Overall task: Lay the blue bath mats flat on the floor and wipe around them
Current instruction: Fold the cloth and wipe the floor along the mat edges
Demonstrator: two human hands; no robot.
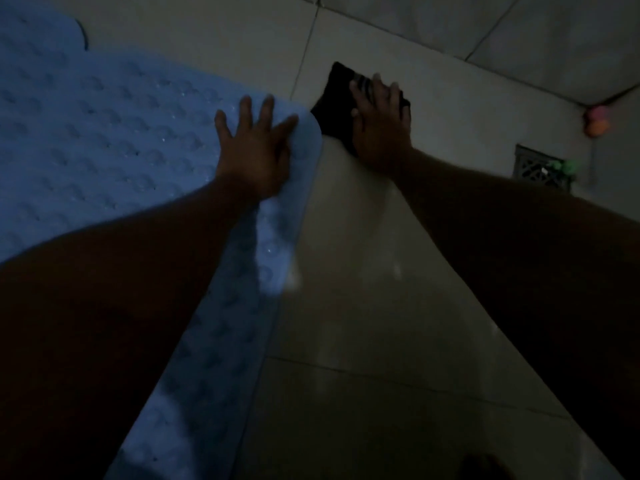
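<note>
A blue bath mat (104, 133) with rows of round bumps lies flat on the tiled floor, filling the left side of the dim view. A second blue mat edge (38, 26) shows at the top left, behind it. My left hand (254, 150) rests palm down with fingers spread on the near mat's right corner. Just right of that corner a dark cloth (334, 98) lies on the floor. My right hand (379, 126) presses flat on the cloth, fingers apart, covering its right part.
Pale floor tiles (363, 306) with dark grout lines look wet and shiny between my arms. A square metal floor drain (540, 168) sits at the right, with a small green thing beside it. A pink and orange object (597, 121) lies in the wall corner.
</note>
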